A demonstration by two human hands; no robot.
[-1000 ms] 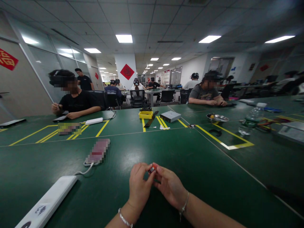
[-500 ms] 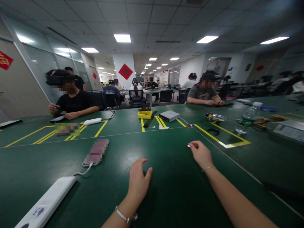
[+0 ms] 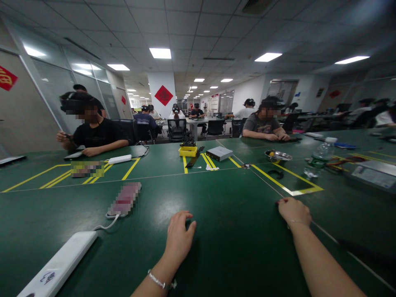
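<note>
Head view: left hand [image 3: 180, 235] — fingers loosely parted, over desk [image 3: 229, 231]. Right hand [image 3: 293, 211] — fingers curled; dark speck [image 3: 277, 202] at fingertips, too small to identify, probably light, best pinched by edges. Whether gripped, cannot tell.

Two foreground hands [image 3: 180, 236] [image 3: 295, 211], one bottle [image 3: 318, 159], one bowl [image 3: 284, 158], one yellow tray [image 3: 187, 153]

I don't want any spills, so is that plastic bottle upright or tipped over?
Upright: the clear plastic bottle stands on the green table, white cap at the top and base down, beyond the right hand.
</note>
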